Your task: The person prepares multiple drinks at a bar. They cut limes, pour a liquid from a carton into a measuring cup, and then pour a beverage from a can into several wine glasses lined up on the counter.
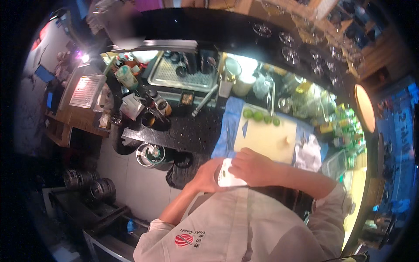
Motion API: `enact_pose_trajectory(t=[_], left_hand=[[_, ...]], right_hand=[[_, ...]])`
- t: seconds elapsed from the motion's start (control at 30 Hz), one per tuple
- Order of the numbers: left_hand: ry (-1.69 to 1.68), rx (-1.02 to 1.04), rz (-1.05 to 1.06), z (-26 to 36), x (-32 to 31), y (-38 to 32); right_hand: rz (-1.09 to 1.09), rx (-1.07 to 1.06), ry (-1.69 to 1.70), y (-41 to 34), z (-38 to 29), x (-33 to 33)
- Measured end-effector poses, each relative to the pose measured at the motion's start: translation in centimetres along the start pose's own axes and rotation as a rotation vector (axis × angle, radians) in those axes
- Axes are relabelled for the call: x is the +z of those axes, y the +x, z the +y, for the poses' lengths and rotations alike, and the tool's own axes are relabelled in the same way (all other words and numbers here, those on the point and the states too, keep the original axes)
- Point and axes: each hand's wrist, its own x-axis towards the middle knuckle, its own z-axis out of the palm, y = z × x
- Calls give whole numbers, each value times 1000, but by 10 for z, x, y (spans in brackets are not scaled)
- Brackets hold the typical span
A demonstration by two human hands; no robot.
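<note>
A small white container point(226, 175) with a printed pattern is held close to the chest. My left hand point(209, 173) curls round its left side. Over its right part lies my right hand point(250, 165), fingers bent at the opening or top; whether they pinch anything is hidden. Beyond the hands a pale cutting board point(265, 139) rests on a blue cloth point(226, 131). Several green limes point(258, 116) line its far edge, beside a small dark blue pointed piece point(245, 129). A small pale piece point(287, 140) lies near the board's right side. A crumpled white cloth or paper point(308, 154) is at its right.
A metal drip tray point(183, 85) with dark cups stands at the back. Bottles and a dark cup point(149, 120) are on the black counter point(183, 134) at left. A clear plastic container point(334, 164) and green bottles point(350, 131) stand at right; a metal keg point(150, 155) is below the counter.
</note>
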Motion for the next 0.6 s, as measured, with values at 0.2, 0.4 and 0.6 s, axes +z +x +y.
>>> enact_pose_trajectory(t=[0.2,0.4,0.6], left_hand=[[96,-159,83,13,-5,2],[-64,-61,400,7,-11,12],[-125,-40,800,-26,-16,45]], right_hand=[[143,57,-144,12,-2,13],[438,83,263,21,41,29],[719,1016,634,6,210,60]])
